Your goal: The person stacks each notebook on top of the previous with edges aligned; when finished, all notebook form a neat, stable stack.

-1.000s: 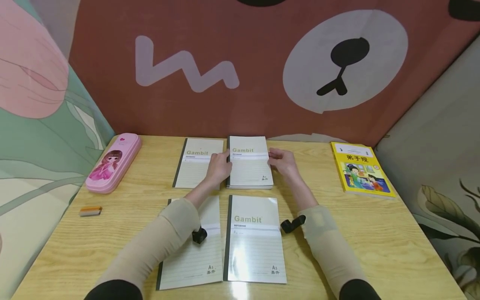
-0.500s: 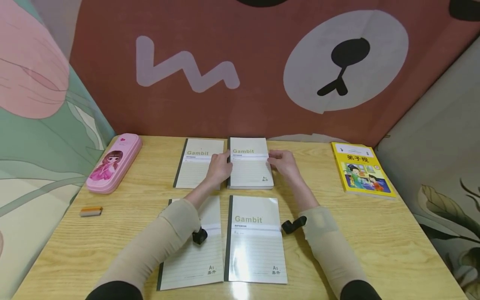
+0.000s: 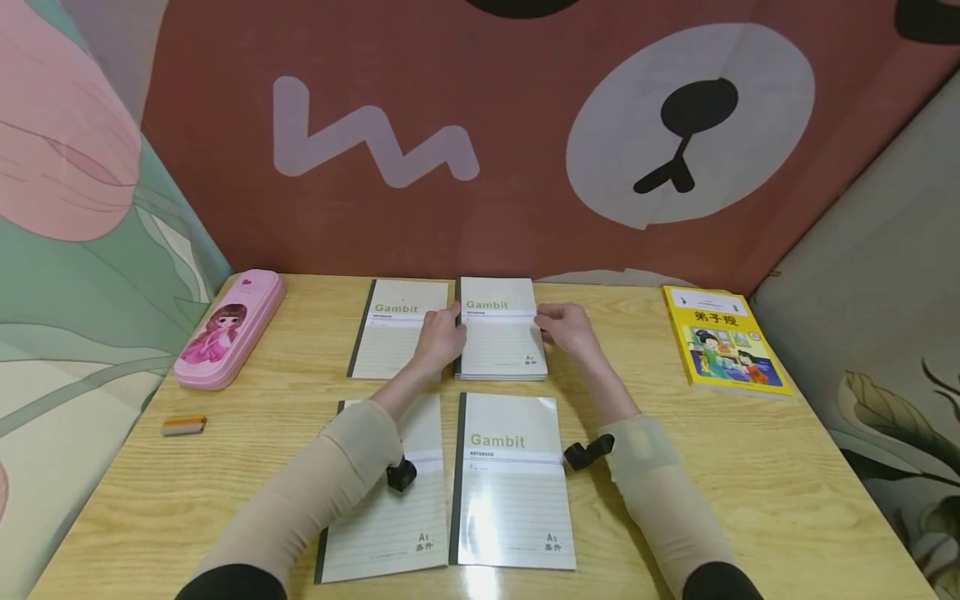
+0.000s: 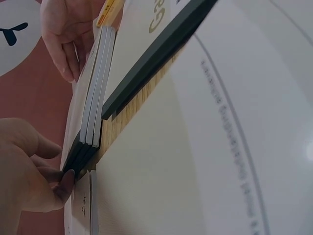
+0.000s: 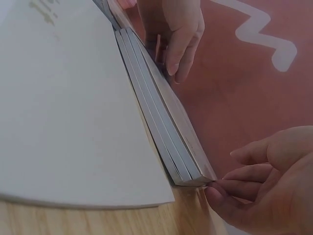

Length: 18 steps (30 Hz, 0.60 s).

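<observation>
A stack of notebooks (image 3: 501, 343) lies at the far middle of a wood-grained table (image 3: 772, 475), pinched at its dark spine by the left hand (image 3: 437, 337) and at its opposite edge by the right hand (image 3: 570, 328). A single notebook (image 3: 386, 346) lies just left of it; nearer lie a near-left notebook (image 3: 397, 529), partly hidden by the left sleeve (image 3: 307, 492), and a near-right notebook (image 3: 517, 492). A pink case (image 3: 228, 329) and a small orange-and-grey object (image 3: 183, 426) lie at left, a yellow book (image 3: 726, 343) at right. Behind: a reddish-brown backdrop (image 3: 517, 221) with a cartoon muzzle (image 3: 611, 154). Legible: "Gambit", "NOTEBOOK", "A5" (notebook covers); "弟子规" (yellow book).
</observation>
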### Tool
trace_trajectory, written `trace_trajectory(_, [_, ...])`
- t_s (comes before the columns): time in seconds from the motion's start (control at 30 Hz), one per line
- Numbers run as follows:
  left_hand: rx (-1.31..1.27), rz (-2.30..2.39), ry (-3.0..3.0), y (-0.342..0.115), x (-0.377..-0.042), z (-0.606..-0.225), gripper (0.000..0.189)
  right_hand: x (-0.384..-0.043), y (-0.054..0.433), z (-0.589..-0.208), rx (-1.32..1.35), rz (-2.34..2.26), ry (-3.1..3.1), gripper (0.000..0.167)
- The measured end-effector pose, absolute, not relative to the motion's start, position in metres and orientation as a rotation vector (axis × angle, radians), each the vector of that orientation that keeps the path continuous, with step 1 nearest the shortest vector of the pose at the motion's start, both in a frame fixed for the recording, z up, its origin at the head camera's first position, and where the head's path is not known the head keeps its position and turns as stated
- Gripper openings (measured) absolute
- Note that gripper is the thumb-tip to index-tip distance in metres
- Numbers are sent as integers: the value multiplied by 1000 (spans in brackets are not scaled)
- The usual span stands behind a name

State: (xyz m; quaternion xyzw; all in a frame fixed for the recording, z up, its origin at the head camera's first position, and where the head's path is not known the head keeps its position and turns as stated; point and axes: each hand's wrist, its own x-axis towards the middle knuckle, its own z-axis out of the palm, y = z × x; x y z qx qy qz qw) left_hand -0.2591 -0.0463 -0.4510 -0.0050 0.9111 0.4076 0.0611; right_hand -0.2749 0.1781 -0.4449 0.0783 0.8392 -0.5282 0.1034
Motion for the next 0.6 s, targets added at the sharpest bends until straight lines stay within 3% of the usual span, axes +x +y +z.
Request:
trace_trajectory(0.37, [-17, 1331, 2693, -51, -262, -452, 53, -271, 175, -441, 173, -1485, 2526, 48])
trace_trajectory(0.6, [-48, 1358, 2677, -53, -263, -449, 35, -272, 175, -443, 150, -1469, 2500, 54])
